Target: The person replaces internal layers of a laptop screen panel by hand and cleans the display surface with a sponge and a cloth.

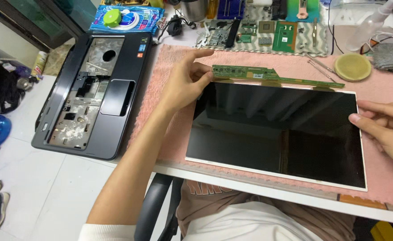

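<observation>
A bare laptop display panel [276, 131] with a glossy black face lies flat on a pink towel [169, 67]. A long green circuit strip [268, 74] runs along its far edge. My left hand [186, 82] grips the panel's far left corner, thumb by the strip's left end and forefinger pointing out. My right hand [386, 127] rests on the panel's right edge, thumb on the black face.
A stripped black laptop palmrest shell [93, 93] lies at the left, half over the table edge. Green circuit boards [285, 35], small parts, two screwdrivers [321, 66] and a round yellow disc [352, 67] sit at the back. A grey cloth [392, 56] lies far right.
</observation>
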